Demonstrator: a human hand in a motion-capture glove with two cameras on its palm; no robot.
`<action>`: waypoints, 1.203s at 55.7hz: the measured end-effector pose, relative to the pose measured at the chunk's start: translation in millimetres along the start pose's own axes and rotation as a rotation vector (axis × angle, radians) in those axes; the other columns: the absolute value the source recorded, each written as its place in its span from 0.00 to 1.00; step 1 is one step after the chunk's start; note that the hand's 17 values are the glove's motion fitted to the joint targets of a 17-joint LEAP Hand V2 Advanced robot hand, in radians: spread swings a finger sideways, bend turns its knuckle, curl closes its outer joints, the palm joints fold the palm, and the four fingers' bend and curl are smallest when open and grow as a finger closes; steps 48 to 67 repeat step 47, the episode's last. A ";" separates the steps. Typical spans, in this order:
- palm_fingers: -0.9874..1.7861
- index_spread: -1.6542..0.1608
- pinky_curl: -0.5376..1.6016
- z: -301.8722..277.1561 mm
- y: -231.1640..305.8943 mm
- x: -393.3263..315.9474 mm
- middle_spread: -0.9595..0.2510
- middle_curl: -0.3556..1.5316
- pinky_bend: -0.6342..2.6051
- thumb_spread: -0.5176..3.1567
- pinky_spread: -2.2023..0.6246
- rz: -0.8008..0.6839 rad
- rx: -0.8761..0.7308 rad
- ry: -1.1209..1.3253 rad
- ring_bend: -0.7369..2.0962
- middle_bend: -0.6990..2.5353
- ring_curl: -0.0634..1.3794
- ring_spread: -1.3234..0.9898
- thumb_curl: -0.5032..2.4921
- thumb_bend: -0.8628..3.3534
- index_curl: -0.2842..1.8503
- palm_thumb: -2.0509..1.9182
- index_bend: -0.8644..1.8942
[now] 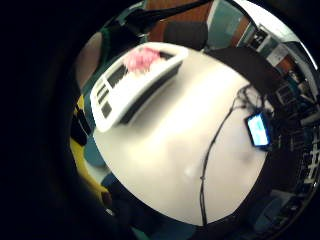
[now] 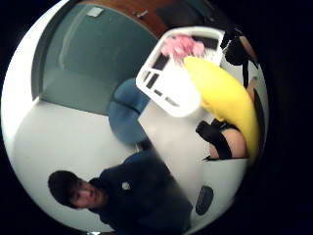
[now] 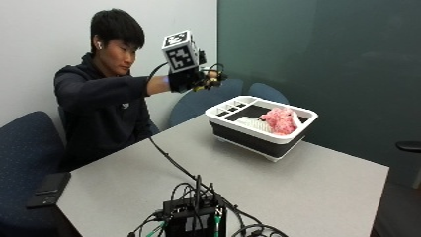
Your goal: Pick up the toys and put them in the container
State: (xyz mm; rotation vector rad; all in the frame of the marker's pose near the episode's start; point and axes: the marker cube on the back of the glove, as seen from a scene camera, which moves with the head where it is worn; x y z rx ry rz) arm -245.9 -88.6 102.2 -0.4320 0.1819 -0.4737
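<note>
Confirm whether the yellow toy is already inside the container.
No: the gloved right hand grips the yellow toy in the air, above and beside the container.

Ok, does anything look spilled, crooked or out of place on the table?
Nothing stands out. The container sits flat on the table with a pink toy inside, and the right hand holds a yellow toy above it.

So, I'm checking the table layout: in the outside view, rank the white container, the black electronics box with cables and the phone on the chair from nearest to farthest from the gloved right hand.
1. White container, on the table just below and beyond the gloved right hand.
2. Phone, on the blue chair at the table's near corner.
3. Black electronics box, at the table's front edge; nearly as far as the phone, so 2 and 3 are close.
</note>
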 end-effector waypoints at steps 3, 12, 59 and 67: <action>0.46 0.84 0.32 -15.7 -26.5 -1.6 0.60 0.42 0.38 0.44 0.76 0.018 0.036 -0.006 0.33 0.42 0.12 0.47 0.39 0.24 0.51 0.67 0.77; 0.45 0.84 0.33 -12.4 -91.7 -13.4 0.59 0.43 0.39 0.44 0.75 0.144 0.058 0.021 0.36 0.41 0.15 0.46 0.40 0.23 0.52 0.66 0.74; 0.32 0.81 0.36 -15.7 -1.1 18.8 0.81 0.33 0.47 0.51 0.76 0.208 -0.035 0.025 0.34 0.25 0.19 0.55 0.30 0.20 0.39 0.58 0.46; 0.32 0.81 0.36 -15.7 -1.1 18.8 0.81 0.33 0.47 0.51 0.76 0.208 -0.035 0.025 0.34 0.25 0.19 0.55 0.30 0.20 0.39 0.58 0.46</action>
